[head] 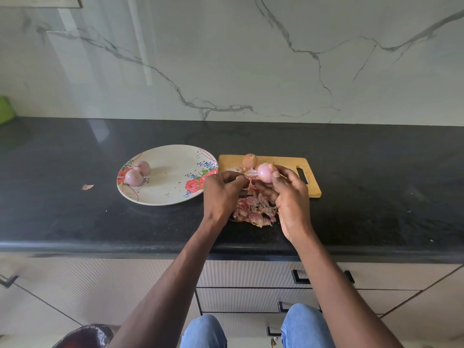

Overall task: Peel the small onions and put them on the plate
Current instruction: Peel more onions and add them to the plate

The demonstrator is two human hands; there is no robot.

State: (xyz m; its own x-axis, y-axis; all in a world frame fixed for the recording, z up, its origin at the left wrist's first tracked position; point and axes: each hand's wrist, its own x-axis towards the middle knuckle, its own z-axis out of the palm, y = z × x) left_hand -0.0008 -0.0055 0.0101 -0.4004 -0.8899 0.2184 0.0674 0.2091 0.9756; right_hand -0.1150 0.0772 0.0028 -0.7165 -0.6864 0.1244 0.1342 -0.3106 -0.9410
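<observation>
Right hand (288,194) is what I watch first: its thumb and fingers are curled round a small onion (265,172), holding it up over the near half of the cutting board (283,162). Across from it my left hand (222,190) has its fingertips drawn together, pinching what I take to be a strip of skin, though the strip itself is too small for me to be sure of.

That onion looks nearly done to me. It shows smooth, glossy pale pink all over the side I can see, with only a dry wisp at its top end, so I judge this is the last bit of stripping before it goes over.

Two peeled onions (137,173) already sit touching each other at the left edge of the plate (173,197), which leaves most of the plate bare. One unpeeled onion (250,161), brown and papery, waits at the far edge of the board, just behind the one in hand. So by my count two are finished, one is almost there, and one is untouched.

Torn skins (253,209) lie heaped at the board's near left corner and spill onto the counter (376,184) toward its front edge. A single scrap (87,187) lies on the counter left of the plate.
</observation>
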